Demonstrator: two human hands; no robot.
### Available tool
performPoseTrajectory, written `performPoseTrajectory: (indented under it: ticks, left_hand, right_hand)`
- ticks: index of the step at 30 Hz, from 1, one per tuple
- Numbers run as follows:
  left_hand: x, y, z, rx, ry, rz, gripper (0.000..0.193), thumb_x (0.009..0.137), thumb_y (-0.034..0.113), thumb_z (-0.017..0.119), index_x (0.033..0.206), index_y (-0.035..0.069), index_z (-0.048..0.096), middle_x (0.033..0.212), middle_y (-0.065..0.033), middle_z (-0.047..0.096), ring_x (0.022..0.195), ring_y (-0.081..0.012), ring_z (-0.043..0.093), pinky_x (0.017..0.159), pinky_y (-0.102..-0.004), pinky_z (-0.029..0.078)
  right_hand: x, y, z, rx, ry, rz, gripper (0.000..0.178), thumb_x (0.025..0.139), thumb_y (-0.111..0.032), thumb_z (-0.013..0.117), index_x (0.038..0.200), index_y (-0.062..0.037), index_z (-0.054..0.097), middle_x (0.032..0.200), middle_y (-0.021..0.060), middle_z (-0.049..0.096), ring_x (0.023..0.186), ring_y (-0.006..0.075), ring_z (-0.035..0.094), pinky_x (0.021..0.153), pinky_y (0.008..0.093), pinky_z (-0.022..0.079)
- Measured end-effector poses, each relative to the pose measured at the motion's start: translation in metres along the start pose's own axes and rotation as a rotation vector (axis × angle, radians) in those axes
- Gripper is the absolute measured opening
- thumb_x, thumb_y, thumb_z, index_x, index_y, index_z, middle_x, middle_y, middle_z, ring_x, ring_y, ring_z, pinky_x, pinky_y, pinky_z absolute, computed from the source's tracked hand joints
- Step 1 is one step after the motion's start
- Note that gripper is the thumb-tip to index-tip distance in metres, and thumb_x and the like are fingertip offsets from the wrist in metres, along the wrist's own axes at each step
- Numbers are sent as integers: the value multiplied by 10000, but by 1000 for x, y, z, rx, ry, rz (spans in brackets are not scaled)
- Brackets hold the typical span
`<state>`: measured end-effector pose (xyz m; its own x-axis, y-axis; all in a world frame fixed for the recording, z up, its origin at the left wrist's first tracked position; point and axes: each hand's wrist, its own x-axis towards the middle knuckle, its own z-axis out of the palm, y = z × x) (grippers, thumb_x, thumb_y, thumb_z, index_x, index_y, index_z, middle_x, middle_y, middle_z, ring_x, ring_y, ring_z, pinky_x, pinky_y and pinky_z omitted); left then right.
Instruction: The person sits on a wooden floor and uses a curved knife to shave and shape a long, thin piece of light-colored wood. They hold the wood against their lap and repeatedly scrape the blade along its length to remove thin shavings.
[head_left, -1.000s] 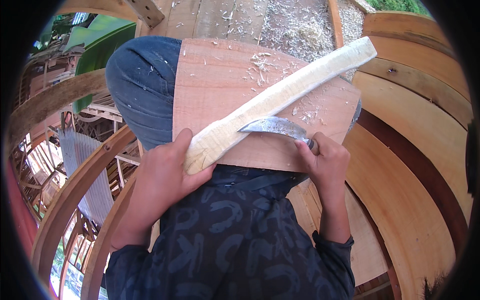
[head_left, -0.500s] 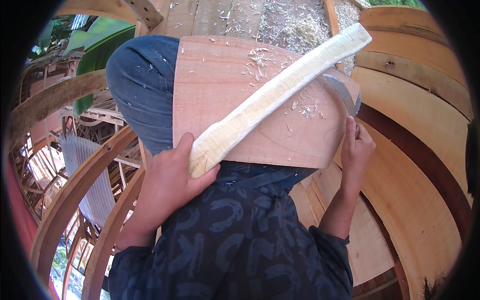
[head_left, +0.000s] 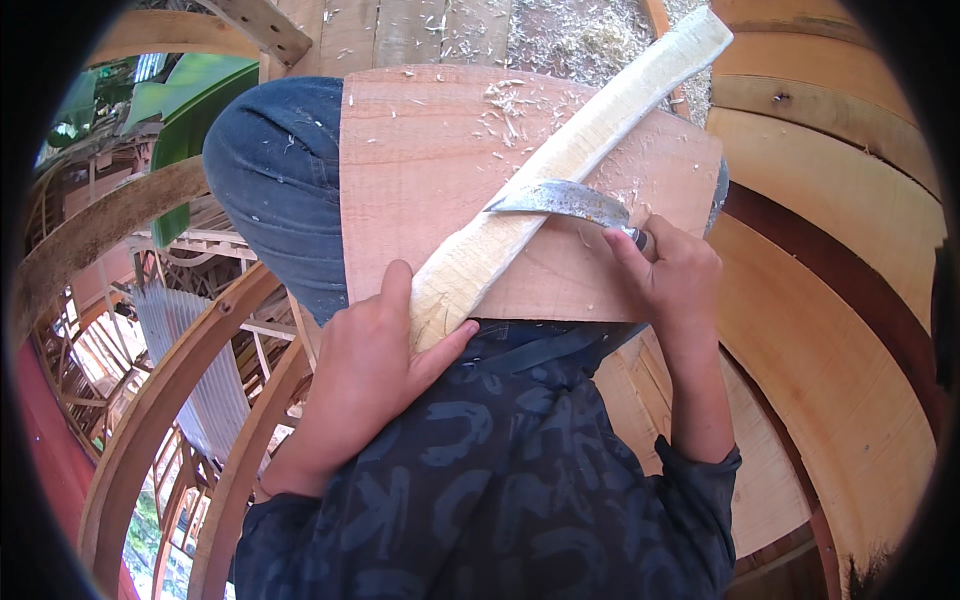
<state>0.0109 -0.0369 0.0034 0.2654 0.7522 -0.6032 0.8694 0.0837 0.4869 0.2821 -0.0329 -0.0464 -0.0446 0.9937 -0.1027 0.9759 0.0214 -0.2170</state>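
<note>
Fingers of the left hand clench the near end of a long pale rough-hewn wooden stick, which lies slantwise on a flat reddish wooden board. Right hand fingers grasp a curved grey metal blade, its edge resting against the stick just beyond them.

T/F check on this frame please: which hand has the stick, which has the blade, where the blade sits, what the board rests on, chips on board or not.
1. The left hand holds the near end of the pale wooden stick. True.
2. The right hand holds a hammer. False: it holds a curved blade.
3. The blade lies against the stick. True.
4. The flat board rests on a metal bench. False: it lies over the person's denim-clad knee.
5. The board is free of shavings. False: wood chips are scattered on it.
</note>
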Motion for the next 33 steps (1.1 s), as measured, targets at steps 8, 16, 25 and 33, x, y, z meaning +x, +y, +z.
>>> performPoseTrajectory:
  ticks: [8,16,25,33]
  left_hand:
    - [2,-1,0,-59,-70,-16,562,795,440,703,985,-17,438,622,-237,589,613,-417,626,536,-467,489]
    - [11,-1,1,-82,-63,37,553,787,412,720,987,-32,460,607,-245,584,587,-416,621,522,-456,487]
    - [15,-2,-1,-149,-62,42,535,793,371,723,1017,-36,458,613,-254,584,596,-431,620,531,-458,496]
    - [17,-11,-5,-244,-114,50,523,782,354,732,1011,-41,478,649,-271,596,636,-437,628,560,-457,499]
  right_hand:
    - [8,19,-24,65,-169,331,573,799,-562,641,586,-40,540,475,132,498,467,314,563,446,393,424]
    - [-4,-5,-7,-14,-183,24,440,701,-456,752,610,-70,561,523,117,560,512,315,597,476,401,454]
    - [21,16,-15,-207,-76,254,316,801,-345,637,684,-51,622,632,170,618,624,358,627,565,426,495]
    - [22,18,-31,-69,-59,249,244,821,-236,633,718,-15,627,682,159,626,659,359,618,602,428,480]
